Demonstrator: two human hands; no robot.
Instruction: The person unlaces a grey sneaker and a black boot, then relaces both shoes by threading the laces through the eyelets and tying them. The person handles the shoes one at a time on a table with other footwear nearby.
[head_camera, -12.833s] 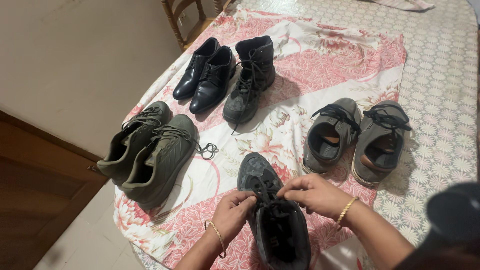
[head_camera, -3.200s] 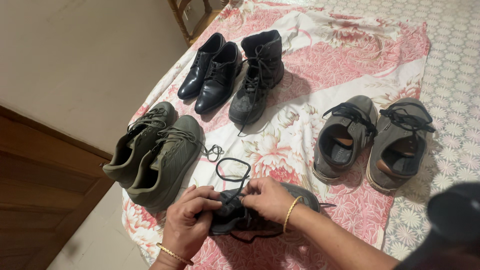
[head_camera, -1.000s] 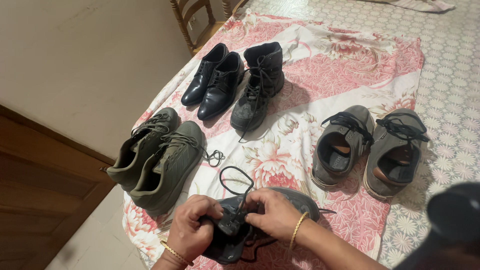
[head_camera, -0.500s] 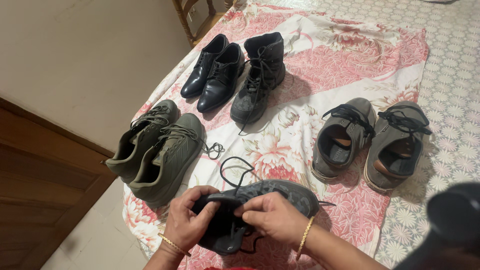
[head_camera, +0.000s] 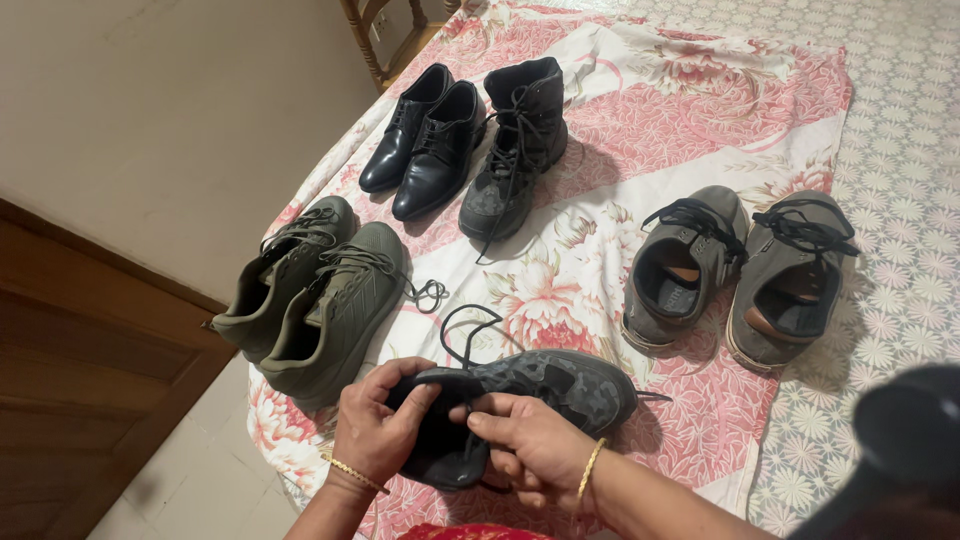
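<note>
Both hands are on the dark camo boot (head_camera: 545, 385), lying on its side on the floral cloth (head_camera: 690, 110). The left hand (head_camera: 375, 425) has its fingers curled round the ankle opening, while the right hand (head_camera: 525, 445) pinches the collar next to it. Beyond the boot sit olive sneakers (head_camera: 320, 295), grey sneakers (head_camera: 740, 270), black dress shoes (head_camera: 425, 135) and a matching upright boot (head_camera: 515, 145).
</note>
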